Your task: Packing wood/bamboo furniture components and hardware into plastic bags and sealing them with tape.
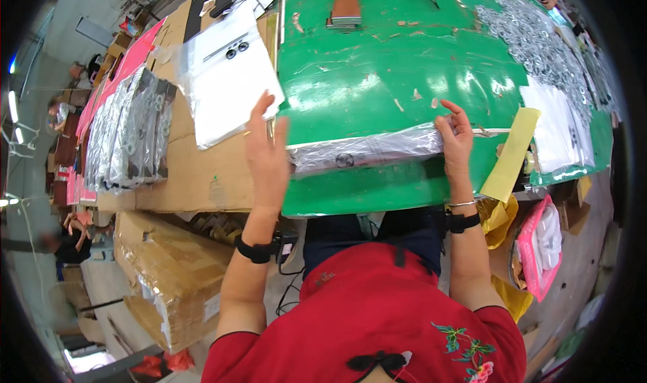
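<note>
A long, narrow package in clear plastic wrap [371,150] lies across the near part of the green tabletop. A dark round mark shows through its film. My right hand [458,143] is at the package's right end, thumb against the film and index finger raised, the other fingers partly hidden as they grip that end. By the left end, my left hand [267,157] is blurred by motion. Its fingers point up and apart, with nothing seen in them. Beyond it, white plastic bags [226,90] with dark printed marks lie on the cardboard.
Several wrapped packages [131,133] stand in a stack at the left. Many metal pieces [532,42] are heaped at the far right, above more white bags [556,130]. A yellow strip [511,157] overhangs the right edge. A large carton [172,272] stands below left.
</note>
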`<act>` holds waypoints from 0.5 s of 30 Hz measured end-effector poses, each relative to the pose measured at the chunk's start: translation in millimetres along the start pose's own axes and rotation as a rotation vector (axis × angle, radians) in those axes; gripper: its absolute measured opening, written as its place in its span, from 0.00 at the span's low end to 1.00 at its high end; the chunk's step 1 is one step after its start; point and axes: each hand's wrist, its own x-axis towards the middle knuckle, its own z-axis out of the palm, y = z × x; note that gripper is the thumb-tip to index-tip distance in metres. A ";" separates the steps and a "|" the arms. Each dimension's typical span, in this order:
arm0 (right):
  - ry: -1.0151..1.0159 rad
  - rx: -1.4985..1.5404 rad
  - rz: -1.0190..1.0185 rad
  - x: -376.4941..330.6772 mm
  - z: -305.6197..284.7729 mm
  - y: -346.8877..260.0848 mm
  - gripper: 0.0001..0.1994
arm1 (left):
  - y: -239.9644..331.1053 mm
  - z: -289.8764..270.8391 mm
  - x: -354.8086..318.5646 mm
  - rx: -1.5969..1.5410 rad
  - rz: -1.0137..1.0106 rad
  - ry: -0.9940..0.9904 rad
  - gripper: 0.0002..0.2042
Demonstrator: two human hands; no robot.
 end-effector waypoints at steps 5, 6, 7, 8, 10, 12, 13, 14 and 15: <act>0.014 -0.061 -0.027 2.0 13.9 11.3 0.16 | 48.5 99.7 -12.7 0.382 0.501 -0.426 0.42; 0.007 -0.021 -0.010 1.8 16.5 11.4 0.16 | 47.0 114.6 -15.0 0.463 0.532 -0.494 0.46; -0.002 0.022 0.007 1.9 17.8 10.4 0.16 | 43.2 125.8 -12.3 0.454 0.546 -0.498 0.46; -0.002 0.038 -0.008 -0.3 17.0 7.4 0.17 | 42.5 136.7 -6.1 0.471 0.435 -0.611 0.47; 0.013 0.053 -0.010 -1.0 13.2 7.9 0.17 | 41.1 149.6 -4.4 0.488 0.333 -0.729 0.49; 0.008 0.084 -0.013 -1.9 12.0 7.0 0.18 | 43.7 156.9 -5.3 0.560 0.301 -0.838 0.49; 0.019 0.086 -0.015 -2.8 11.5 6.2 0.18 | 42.7 158.7 -7.2 0.561 0.310 -0.844 0.49; -0.003 0.076 0.001 -4.1 10.8 4.7 0.18 | 41.7 158.2 -10.1 0.511 0.322 -0.797 0.48; -0.026 0.065 0.018 -4.8 10.5 3.0 0.18 | 40.5 157.6 -13.0 0.460 0.332 -0.750 0.47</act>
